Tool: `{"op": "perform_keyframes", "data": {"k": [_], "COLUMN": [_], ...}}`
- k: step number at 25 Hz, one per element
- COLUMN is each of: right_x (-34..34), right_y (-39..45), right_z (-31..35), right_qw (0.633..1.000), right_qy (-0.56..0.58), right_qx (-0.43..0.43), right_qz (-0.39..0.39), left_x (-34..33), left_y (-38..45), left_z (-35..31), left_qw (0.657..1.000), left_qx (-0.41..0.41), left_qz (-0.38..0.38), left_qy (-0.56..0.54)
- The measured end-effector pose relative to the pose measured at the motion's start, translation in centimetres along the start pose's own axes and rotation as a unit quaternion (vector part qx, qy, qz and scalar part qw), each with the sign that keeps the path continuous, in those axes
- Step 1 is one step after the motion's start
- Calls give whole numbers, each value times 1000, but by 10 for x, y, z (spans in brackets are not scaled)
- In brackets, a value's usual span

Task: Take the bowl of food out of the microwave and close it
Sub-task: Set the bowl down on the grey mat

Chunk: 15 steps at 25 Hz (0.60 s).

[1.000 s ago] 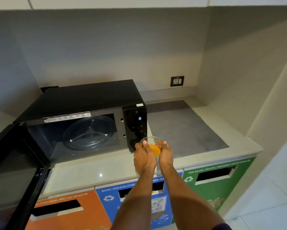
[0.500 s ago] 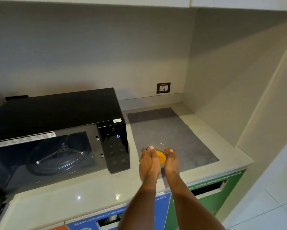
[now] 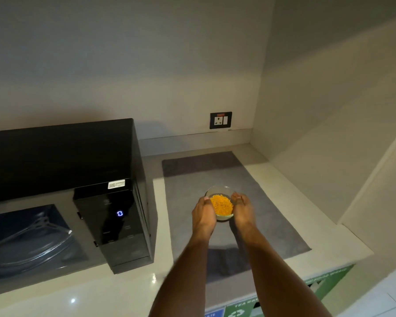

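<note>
Compared with the frame half a second earlier, the view has swung further right: less of the microwave [image 3: 62,179] cavity shows, and the bowl [image 3: 220,203] with both hands now sits well out over the grey mat [image 3: 256,202] rather than near its front-left edge beside the control panel [image 3: 121,227]. The hands have carried the bowl away from the microwave, which stands open at the left, its glass turntable [image 3: 30,243] bare.

The clear glass bowl holds orange shredded food [image 3: 222,204] and sits between the two palms. The left hand [image 3: 204,213] wraps the bowl's left side, fingers curled around the wall; the right hand [image 3: 242,210] cups the right side in the same way, so both are closed on the bowl. Whether its base touches the mat or hangs just above cannot be told (the hands hide the underside). The mat lies on the pale counter [image 3: 101,291], below a wall socket [image 3: 220,120]
</note>
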State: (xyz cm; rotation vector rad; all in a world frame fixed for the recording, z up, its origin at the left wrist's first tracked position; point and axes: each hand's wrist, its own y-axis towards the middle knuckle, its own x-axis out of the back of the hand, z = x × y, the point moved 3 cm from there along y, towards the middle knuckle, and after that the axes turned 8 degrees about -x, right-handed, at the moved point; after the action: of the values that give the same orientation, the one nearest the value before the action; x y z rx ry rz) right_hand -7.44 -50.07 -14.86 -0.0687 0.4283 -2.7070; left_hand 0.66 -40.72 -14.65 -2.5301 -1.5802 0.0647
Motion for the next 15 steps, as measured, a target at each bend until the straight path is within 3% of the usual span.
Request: {"op": "perform_keyframes", "data": {"k": [7,12,15], "right_x": [0,-3,9], "right_y": [54,52,41], "right_z": [-16,-13,-6], "right_qw": [998,995,979], "right_qy": [-53,-75,-197], "right_qx": [26,8,52], "right_qz": [34,64,20], "left_x": [-24,-15,-7], "left_y": [53,47,26], "left_z": [20,21,10], "left_qw": [999,991,983], "left_qx": [36,-31,-61], "left_qz": [28,36,34], "left_qy": [-18,124,171]}}
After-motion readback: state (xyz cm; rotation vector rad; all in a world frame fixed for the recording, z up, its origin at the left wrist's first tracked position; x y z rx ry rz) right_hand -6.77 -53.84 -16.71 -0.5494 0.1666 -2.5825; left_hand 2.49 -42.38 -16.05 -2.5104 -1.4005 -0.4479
